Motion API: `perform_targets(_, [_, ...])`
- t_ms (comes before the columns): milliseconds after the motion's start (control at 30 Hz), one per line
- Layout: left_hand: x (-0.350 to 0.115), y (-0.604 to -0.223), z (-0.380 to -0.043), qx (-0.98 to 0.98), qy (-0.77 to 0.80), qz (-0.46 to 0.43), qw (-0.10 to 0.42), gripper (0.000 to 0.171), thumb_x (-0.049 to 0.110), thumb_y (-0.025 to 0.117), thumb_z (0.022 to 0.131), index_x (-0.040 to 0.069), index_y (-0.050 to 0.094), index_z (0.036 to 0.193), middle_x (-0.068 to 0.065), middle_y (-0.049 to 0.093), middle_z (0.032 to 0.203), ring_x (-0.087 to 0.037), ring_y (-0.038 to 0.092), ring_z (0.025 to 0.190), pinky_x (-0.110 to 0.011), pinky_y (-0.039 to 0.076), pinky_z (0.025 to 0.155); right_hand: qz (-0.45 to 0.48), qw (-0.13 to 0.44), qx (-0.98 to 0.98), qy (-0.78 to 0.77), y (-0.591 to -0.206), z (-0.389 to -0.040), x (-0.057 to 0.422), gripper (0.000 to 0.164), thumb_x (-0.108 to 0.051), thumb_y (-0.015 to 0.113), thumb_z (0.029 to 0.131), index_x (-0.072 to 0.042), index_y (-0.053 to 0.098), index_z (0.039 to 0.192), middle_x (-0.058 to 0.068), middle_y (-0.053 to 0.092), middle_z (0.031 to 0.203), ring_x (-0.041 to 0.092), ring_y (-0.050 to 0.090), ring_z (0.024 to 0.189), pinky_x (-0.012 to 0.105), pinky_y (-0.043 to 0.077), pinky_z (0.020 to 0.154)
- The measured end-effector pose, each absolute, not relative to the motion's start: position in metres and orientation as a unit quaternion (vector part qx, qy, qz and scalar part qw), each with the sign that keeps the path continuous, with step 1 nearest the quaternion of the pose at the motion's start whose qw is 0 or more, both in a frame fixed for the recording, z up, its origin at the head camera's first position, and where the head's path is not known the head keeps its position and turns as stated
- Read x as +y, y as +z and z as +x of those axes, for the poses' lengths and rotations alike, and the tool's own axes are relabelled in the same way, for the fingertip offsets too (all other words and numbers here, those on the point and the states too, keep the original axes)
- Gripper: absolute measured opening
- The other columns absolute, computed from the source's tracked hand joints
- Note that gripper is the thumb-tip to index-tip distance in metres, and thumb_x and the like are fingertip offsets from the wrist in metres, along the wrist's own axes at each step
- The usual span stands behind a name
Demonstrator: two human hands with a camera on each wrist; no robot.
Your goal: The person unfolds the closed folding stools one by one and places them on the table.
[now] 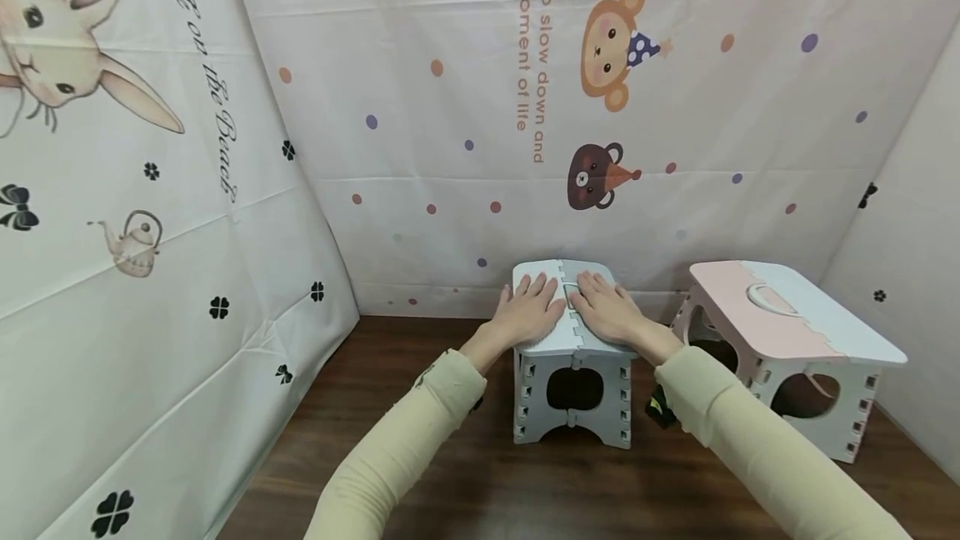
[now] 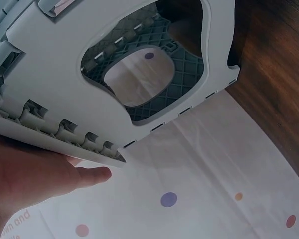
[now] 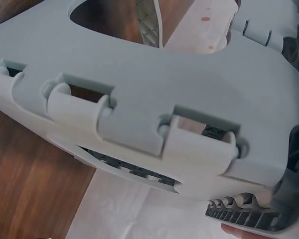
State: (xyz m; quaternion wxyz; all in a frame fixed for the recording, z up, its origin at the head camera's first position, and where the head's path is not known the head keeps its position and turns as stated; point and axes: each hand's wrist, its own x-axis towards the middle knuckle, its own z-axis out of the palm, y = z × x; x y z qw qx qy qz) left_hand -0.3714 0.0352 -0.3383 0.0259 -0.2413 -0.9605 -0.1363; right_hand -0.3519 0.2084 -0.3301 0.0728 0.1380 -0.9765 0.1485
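Note:
A small folding step stool [image 1: 538, 419] stands unfolded on the floor, its top part white and part grey-blue. My left hand [image 1: 531, 311] rests on the white half with its fingers stretched out. On the grey-blue half lies my right hand [image 1: 607, 311], fingers also straight. Between them is the stool's handle slot, partly covered. The left wrist view shows the stool's leg panel [image 2: 55, 59] with its large opening, and my left hand against the top's edge. In the right wrist view, hinged joints [image 3: 199, 149] fill the middle; only a fingertip of my right hand [image 3: 236, 232] shows.
To the right stands a bigger pink and white folding stool [image 1: 723, 311], unfolded. Printed cloth walls [image 1: 420, 132] rise behind and on both sides. The floor [image 1: 450, 482] is dark wood. A small dark object [image 1: 660, 408] with a yellow-green mark shows by the right sleeve.

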Motion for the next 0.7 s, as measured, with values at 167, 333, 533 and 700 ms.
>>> perform_targets(167, [0.035,-0.338,-0.370,-0.961,-0.134,-0.240,0.026,0.059,0.050,0.016,0.102,0.023,0.017,0.155,0.001,0.011,0.163,-0.025,0.006,0.152,-0.053,0.007,0.120,0.138,0.075,-0.976,0.150,-0.332,-0.352,0.209,0.058,-0.031,0.028,0.106,0.006,0.021,0.150,0.025,0.020,0.157,0.042,0.016,0.147,0.063,0.012,0.115])
perform_targets(333, [0.034,-0.338,-0.369,-0.962,-0.133,-0.237,0.021,0.059,0.050,0.016,0.102,0.024,0.017,0.155,0.002,0.011,0.163,-0.025,0.006,0.152,-0.053,0.006,0.120,0.140,0.076,-0.976,0.151,-0.332,-0.351,0.209,0.058,-0.031,0.029,0.106,0.006,0.022,0.149,0.026,0.020,0.157,0.043,0.016,0.146,0.063,0.012,0.114])
perform_targets(533, [0.034,-0.334,-0.373,-0.960,-0.143,-0.242,0.012,0.059,0.050,0.018,0.103,0.023,0.018,0.155,0.001,0.012,0.163,-0.025,0.006,0.152,-0.055,0.006,0.120,0.162,0.110,-0.969,0.147,-0.328,-0.353,0.210,0.054,-0.029,0.033,0.105,0.008,0.036,0.143,0.029,0.034,0.150,0.045,0.030,0.140,0.064,0.024,0.110])
perform_targets(700, [0.028,-0.334,-0.378,-0.953,-0.170,-0.249,0.032,0.059,0.050,0.021,0.103,0.021,0.024,0.154,-0.004,0.019,0.162,-0.028,0.010,0.151,-0.059,0.007,0.118,0.180,0.147,-0.959,0.160,-0.318,-0.354,0.218,0.052,-0.031,0.033,0.105,0.009,0.042,0.138,0.031,0.042,0.144,0.047,0.039,0.134,0.062,0.032,0.106])
